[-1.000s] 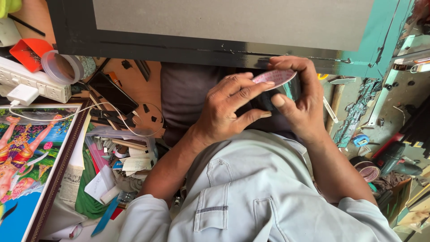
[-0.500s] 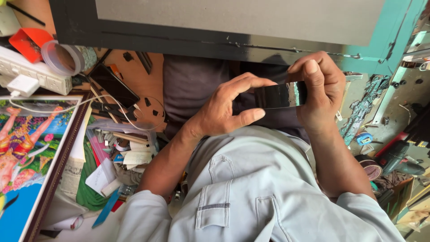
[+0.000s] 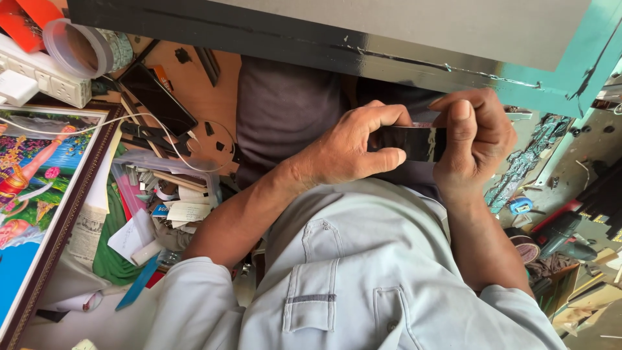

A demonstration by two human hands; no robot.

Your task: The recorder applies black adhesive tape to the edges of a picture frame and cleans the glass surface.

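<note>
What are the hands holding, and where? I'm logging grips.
A black strip: left hand pinches its left end, right hand its right end.

Dark strip (image 3: 409, 142): both ends buried under the left hand (image 3: 353, 146) and right hand (image 3: 472, 139), only the middle shows, so full length unknown. Its material can't be told. Framed picture (image 3: 29, 194) is cut by the left edge. Black frame (image 3: 272, 29) runs off the top. Tape roll (image 3: 78, 45) is partly cropped at top. Clutter right of the right forearm is too small and blurred to identify.
</note>
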